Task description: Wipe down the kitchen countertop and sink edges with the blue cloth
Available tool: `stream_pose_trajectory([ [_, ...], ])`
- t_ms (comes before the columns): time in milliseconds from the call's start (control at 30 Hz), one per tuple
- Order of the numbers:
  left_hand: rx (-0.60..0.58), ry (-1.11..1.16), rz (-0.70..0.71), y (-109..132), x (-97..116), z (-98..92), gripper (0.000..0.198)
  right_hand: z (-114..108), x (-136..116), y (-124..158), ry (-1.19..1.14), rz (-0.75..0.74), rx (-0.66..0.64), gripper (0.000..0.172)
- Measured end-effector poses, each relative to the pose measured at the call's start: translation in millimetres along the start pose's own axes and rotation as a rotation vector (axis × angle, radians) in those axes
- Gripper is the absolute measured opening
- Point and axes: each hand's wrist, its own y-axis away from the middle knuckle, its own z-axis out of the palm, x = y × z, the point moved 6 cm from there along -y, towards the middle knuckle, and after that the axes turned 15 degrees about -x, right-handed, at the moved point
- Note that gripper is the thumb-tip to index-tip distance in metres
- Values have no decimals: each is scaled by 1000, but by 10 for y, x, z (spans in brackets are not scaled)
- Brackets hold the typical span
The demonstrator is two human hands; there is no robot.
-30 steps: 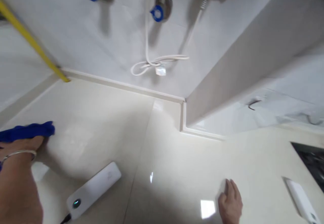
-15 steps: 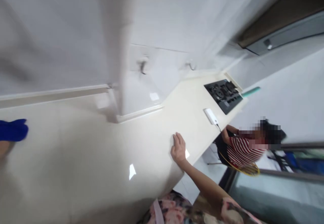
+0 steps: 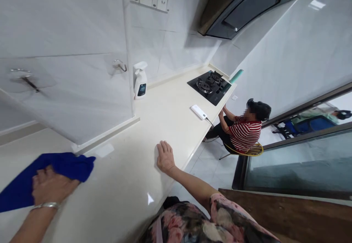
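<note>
My left hand [image 3: 52,186], with a silver bracelet at the wrist, presses on a blue cloth [image 3: 68,166] at the left of the pale counter [image 3: 123,162]. Part of the cloth bunches over and beside the fingers, so some fingertips are hidden. Near the counter's front edge, my right hand [image 3: 166,157] rests palm down with its fingers stretched out and holds nothing. A white power bank [image 3: 198,112] with a cable lies beyond it.
A white spray bottle [image 3: 140,81] stands behind a tiled wall corner [image 3: 104,100]. Farther off are a gas stove [image 3: 210,87] and a range hood [image 3: 233,12]. A person in a striped shirt [image 3: 244,135] sits by the counter's far end. Hooks [image 3: 119,66] hang on the wall.
My view has shifted, bringing the spray bottle and wall sockets into sight. My left hand and the blue cloth have moved rightward, nearer the wall corner. My right hand still rests on the counter.
</note>
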Motion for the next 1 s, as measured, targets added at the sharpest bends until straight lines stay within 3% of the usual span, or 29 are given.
stream_pose_trajectory([
  [100,-25,-186,-87,122,348,46,97,-14,-26,-11,-8,4,-29,72],
  [200,-58,-204,-144,225,508,67,95,-35,-50,-19,-8,-8,-35,74],
  [333,-71,-292,-48,365,699,119,95,-54,-70,-33,-9,-32,-23,75],
  [433,-59,-313,55,499,975,169,88,-45,-69,-53,-11,-36,-31,75],
  [633,51,-45,329,1053,1925,213,88,-43,-35,-42,-73,-43,-22,72],
  [767,-26,249,477,1479,2419,377,104,-17,20,57,-103,-26,1,66],
  [867,-42,348,589,1674,2480,516,107,4,63,118,-78,-60,84,63],
  [1000,46,430,664,1850,2182,697,99,37,94,180,-7,-135,186,60],
])
